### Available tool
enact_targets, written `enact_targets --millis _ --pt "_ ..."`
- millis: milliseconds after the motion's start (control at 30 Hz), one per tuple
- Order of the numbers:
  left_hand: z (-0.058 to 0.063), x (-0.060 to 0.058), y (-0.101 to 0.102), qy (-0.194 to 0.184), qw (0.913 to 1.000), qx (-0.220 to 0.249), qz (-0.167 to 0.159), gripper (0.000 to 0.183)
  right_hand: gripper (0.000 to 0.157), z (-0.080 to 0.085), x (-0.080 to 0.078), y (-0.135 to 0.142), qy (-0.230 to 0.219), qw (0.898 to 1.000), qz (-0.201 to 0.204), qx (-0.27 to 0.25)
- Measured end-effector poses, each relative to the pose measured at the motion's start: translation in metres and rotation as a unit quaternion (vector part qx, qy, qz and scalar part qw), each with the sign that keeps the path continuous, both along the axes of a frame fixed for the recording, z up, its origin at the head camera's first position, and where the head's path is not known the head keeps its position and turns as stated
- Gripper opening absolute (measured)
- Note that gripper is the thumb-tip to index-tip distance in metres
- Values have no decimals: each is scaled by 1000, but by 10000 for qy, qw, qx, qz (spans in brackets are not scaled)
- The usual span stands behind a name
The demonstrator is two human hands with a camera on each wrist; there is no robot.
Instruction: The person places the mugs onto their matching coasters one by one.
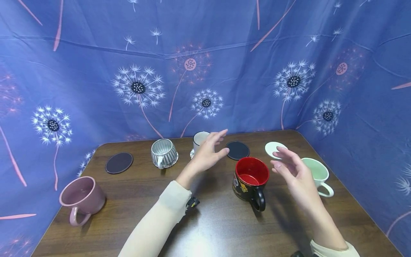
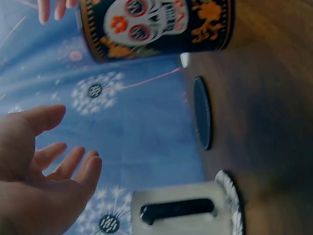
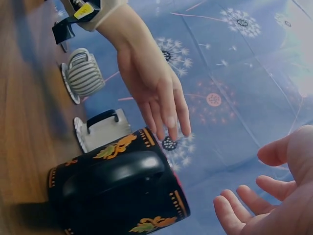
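Note:
A black mug (image 1: 248, 182) with a red inside stands on the table between the two hands, its handle toward the near right. In the left wrist view the mug (image 2: 156, 24) shows a white skull and orange flowers. My left hand (image 1: 205, 153) hovers to the mug's left, fingers apart and holding nothing. Behind it, a white mug (image 1: 199, 137) with a dark rim is partly hidden. On the right, my right hand (image 1: 293, 167) is raised beside the black mug without touching it, its fingers loosely bent. A pale green mug (image 1: 316, 169) stands partly behind that hand.
At the left edge stands a mauve mug (image 1: 83, 198). A ribbed grey cup (image 1: 163, 151) sits on a patterned coaster. Dark round coasters (image 1: 119, 162) lie at the left and behind the black mug (image 1: 237, 150). A white coaster (image 1: 274, 149) lies back right. Blue cloth (image 1: 224, 71) hangs behind the table.

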State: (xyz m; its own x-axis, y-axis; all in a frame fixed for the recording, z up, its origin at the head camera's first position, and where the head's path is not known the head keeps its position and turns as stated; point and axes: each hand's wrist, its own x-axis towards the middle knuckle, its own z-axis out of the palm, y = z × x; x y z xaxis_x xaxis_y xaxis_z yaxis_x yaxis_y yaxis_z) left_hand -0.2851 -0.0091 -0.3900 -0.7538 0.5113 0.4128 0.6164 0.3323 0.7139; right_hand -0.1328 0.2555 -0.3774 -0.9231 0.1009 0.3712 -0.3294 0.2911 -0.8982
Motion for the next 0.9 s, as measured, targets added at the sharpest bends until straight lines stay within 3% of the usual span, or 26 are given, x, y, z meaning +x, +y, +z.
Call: enact_targets --millis 300,467,900 --pt "-20 -8 29 -180 9977 -593 275 70 48 -17 4 1 -364 9990 16 -256" --pt "-29 -17 42 -341 9951 -846 386 71 49 -23 7 1 -529 9985 -24 -152" --pt "-53 -43 53 -872 9871 -1127 728 71 51 -34 13 1 -920 9953 -282 -60"
